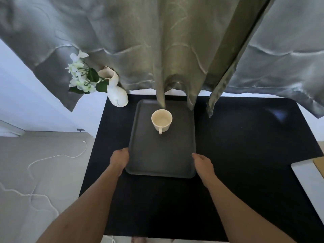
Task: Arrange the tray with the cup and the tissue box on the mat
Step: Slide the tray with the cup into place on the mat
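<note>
A dark grey rectangular tray (163,158) lies on the black mat (245,146), its long side pointing away from me. A cream cup (161,120) stands upright in the tray's far half, handle toward me, and looks empty. My left hand (119,159) grips the tray's left rim near the front corner. Opposite it, my right hand (203,163) grips the right rim near its front corner. No tissue box is in view.
A white vase (117,92) with white flowers leans at the mat's far left corner. Grey and olive curtains (175,50) hang down over the tray's far edge. A white object (308,170) lies at the right edge. White cord (52,158) trails on the floor at left.
</note>
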A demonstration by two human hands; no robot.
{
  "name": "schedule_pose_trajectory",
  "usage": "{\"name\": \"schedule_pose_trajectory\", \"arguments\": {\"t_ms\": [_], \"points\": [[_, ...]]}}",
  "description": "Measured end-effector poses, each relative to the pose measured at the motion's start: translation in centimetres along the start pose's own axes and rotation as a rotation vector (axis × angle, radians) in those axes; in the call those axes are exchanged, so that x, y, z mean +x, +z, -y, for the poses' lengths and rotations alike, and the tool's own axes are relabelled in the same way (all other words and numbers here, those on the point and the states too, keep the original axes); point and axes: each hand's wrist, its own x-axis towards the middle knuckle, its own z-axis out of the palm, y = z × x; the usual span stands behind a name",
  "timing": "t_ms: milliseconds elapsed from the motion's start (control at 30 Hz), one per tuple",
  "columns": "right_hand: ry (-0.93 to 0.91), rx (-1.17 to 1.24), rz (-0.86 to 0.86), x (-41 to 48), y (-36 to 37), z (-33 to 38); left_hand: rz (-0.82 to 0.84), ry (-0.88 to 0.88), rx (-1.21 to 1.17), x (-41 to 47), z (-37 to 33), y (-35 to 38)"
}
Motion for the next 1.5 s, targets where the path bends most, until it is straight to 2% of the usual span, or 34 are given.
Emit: {"name": "schedule_pose_trajectory", "arguments": {"t_ms": [500, 633, 833, 1067, 1300, 1500], "points": [[-0.062, 0.027, 0.076, 1.9, 1.2, 1.9, -0.119, 0.071, -0.002, -1.3, -3.1, -0.1], [-0.099, 0.008, 0.165, 3.2, -0.5, 2.5, -0.187, 0.104, -0.032, -2.6, -3.0, 1.2], [-0.159, 0.042, 0.184, 2.8, -0.3, 3.9, -0.130, 0.186, 0.014, -3.1, -4.3, 1.6], [-0.276, 0.014, 0.183, 1.3, -0.7, 5.1, -0.007, 0.363, 0.023, -6.6, -5.9, 2.3], [-0.344, -0.061, 0.105, -3.1, -3.4, 2.2, 0.129, 0.500, 0.094, -11.1, -5.8, 3.0], [-0.337, -0.097, -0.023, -5.8, -6.9, -2.1, 0.171, 0.582, 0.147, -15.4, -3.9, 4.9]]}}
